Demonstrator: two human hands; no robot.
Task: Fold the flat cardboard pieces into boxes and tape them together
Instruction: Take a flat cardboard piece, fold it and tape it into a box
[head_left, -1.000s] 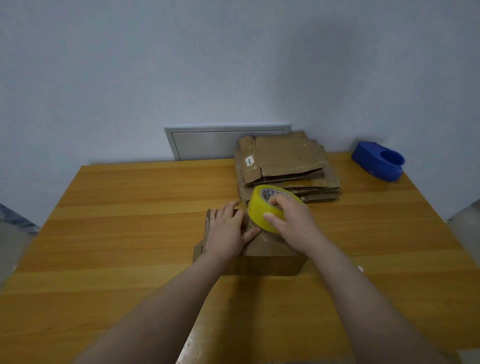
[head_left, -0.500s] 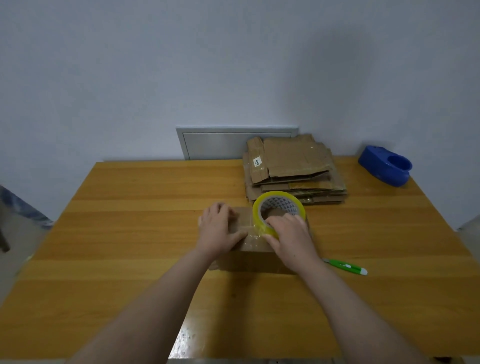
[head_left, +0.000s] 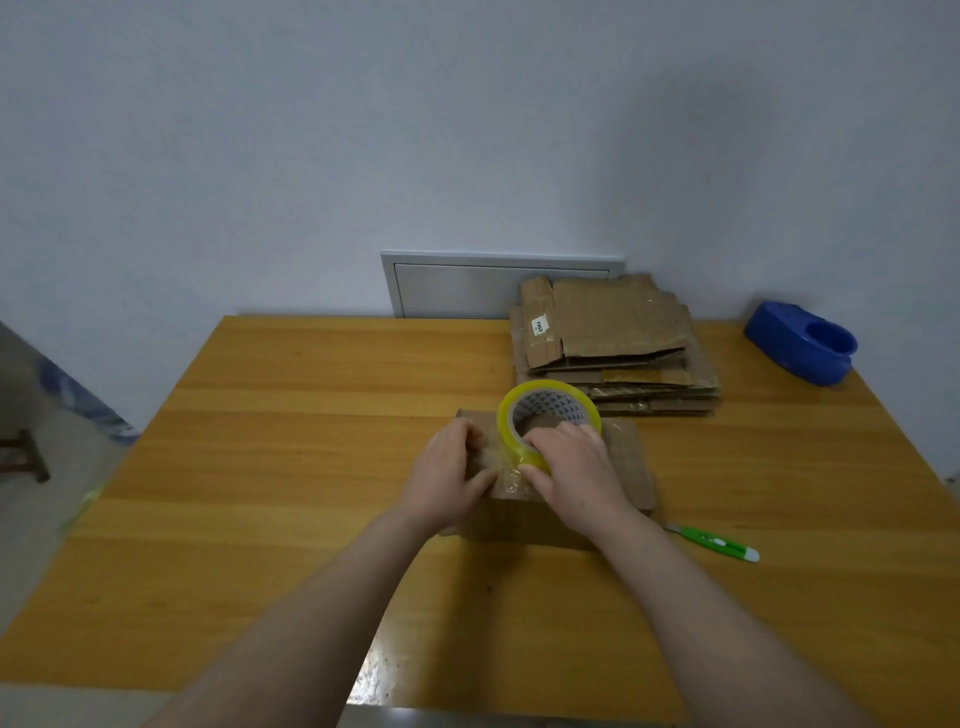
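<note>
Middle of the table: a folded brown box (head_left: 628, 467) stands on the wooden table (head_left: 311, 467), closed side up, with both hands on it.
Tape roll: a yellow roll of tape (head_left: 556, 404) stands on edge on top of the box, its open middle facing the camera.
Tape strip: a shiny clear strip (head_left: 506, 470) runs from the bottom of the roll leftwards over the box top.
Right hand: the right hand (head_left: 576, 467) grips the roll, with its fingers curled over the near rim and its thumb low on the yellow side.
Left hand: the left hand (head_left: 447, 478) lies palm down on the left part of the box. Its fingers are loosely bent and hold nothing, and its thumb reaches out to press on the strip.
Flat cardboard: a stack of unfolded pieces (head_left: 613, 343) lies just behind the box, at the far edge by the wall.
Cutter: a green cutter (head_left: 719, 544) lies on the table near the box's right front corner.
Blue holder: a blue plastic tape holder (head_left: 802, 343) sits at the far right corner, well apart from the box.
Wall: a grey panel (head_left: 457, 288) is set low in the wall, behind the table.
</note>
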